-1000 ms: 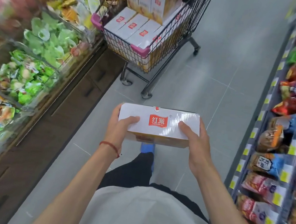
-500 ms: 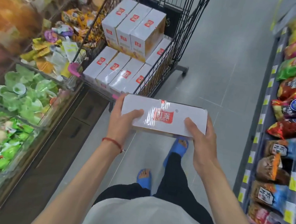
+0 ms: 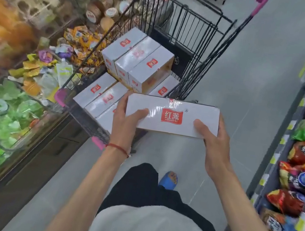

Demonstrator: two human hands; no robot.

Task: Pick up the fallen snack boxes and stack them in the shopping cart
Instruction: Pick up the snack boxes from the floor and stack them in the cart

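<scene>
I hold a long white snack box (image 3: pixel 172 106) with a red logo flat in front of me. My left hand (image 3: pixel 124 125) grips its left end, thumb on top. My right hand (image 3: pixel 214 144) grips its right end the same way. The box hovers at the near right corner of the black wire shopping cart (image 3: pixel 198 31). Inside the cart lie several identical white boxes: a lower layer (image 3: pixel 99 93) near me and an upper stack of three (image 3: pixel 138 59) behind it.
Bins of wrapped sweets and green packets (image 3: pixel 6 105) line the left side, right beside the cart. A shelf of snack bags (image 3: pixel 301 173) runs along the right. Grey tiled floor (image 3: pixel 256 75) lies between. My blue sandal (image 3: pixel 168 179) shows below the box.
I have stepped closer to the cart, which now fills the upper view. The box, held the same way in both hands, has come up to the cart's near edge.
</scene>
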